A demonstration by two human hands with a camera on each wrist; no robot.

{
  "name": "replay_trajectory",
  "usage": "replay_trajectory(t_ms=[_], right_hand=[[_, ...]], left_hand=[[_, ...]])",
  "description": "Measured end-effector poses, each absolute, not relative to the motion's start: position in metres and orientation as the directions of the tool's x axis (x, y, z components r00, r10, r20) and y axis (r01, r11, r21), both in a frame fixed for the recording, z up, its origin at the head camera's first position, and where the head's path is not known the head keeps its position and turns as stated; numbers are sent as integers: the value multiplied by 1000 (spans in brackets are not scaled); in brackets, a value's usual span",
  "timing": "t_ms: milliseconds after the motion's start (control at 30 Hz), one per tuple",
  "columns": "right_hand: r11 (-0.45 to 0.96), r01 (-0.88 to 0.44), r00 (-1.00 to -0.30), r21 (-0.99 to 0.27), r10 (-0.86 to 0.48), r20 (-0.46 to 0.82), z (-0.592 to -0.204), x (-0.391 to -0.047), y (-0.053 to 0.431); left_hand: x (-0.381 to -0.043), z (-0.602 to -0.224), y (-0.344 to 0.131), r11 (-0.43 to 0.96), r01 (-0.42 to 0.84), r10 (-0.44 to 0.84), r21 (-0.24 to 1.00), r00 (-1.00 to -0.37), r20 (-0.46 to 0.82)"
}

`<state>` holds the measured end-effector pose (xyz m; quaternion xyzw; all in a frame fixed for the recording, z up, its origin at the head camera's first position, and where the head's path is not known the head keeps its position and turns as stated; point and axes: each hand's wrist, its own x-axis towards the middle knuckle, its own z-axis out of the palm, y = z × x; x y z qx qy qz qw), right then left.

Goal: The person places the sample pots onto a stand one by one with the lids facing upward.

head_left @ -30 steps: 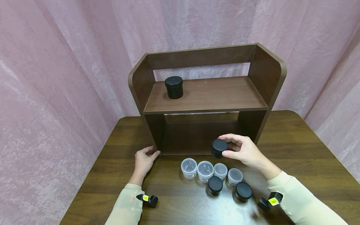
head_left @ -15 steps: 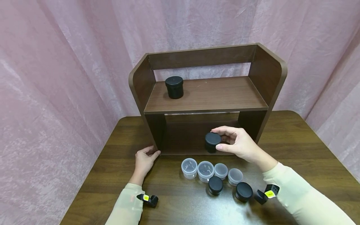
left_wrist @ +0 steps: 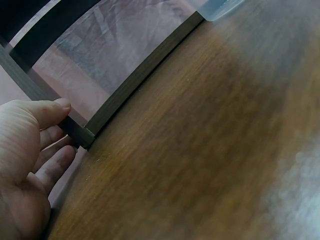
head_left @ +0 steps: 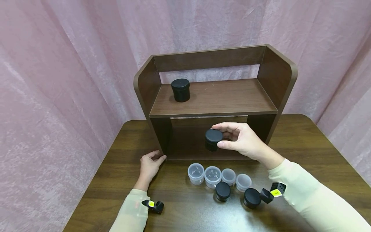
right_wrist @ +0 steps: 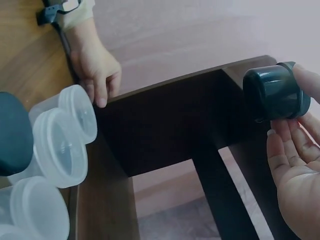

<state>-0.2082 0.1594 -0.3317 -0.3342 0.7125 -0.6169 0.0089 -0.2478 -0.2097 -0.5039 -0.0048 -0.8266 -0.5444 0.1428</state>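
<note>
Right hand [head_left: 243, 138]: clamped on the held jar [head_left: 213, 140], thumb at the near side, fingers round the far side. The right wrist view puts this grip close to the lid, so a loosely fitted lid could let the body drop.
Held jar: black, lid up, in front of the shelf unit's [head_left: 229, 93] lower opening in the head view; how far inside cannot be told. Lifted too soon, it could catch the upper board's front edge.
Right wrist camera [head_left: 268, 195]: overlaps the right black-lidded jar [head_left: 252, 198] in the head view; contact is unclear. A dipping forearm could topple that jar.
Left hand [head_left: 149, 166]: thumb and fingers pinch the bottom front corner of the unit's left side panel. If this hold slackens, a knock could slide the unit on the table [head_left: 185, 212].
Clear tubs: four, the first [head_left: 196, 174], second [head_left: 213, 177], third [head_left: 228, 176] and fourth [head_left: 243, 182], in a row before the unit. A low sweep of the sleeve [head_left: 298, 183] could scatter them.
Other black-lidded jar [head_left: 223, 191]: just beside the second tub; pushing one would probably shift both.
Upper jar [head_left: 181, 91]: upright on the upper board, toward the left; a hard bump to the unit could move it.
</note>
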Motion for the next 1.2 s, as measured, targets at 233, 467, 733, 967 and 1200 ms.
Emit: replay_trajectory(t_ms=[233,467,733,967,1200], right_hand=[[33,-472,-776,-881,-491,397,-318,-211,152],[17,-476,-769,-879,-494,406,-302,-218,145],[-1,-506,-762,-863,-468,447,-284,-230,135],[-21,-559,-736,-829,-449,507,-268,-243,121],[50,-617,-727,-785,-416,546,-253,-251,105]], left_hand=[[-248,-504,-209,407,181,-144,896,-955,258],[-248,-504,-210,407,182,-142,895,-955,259],[-248,-505,-210,421,179,-143,889,-955,259],[-249,-505,-211,428,184,-140,885,-954,266],[-248,-505,-211,419,166,-136,893,-961,242]])
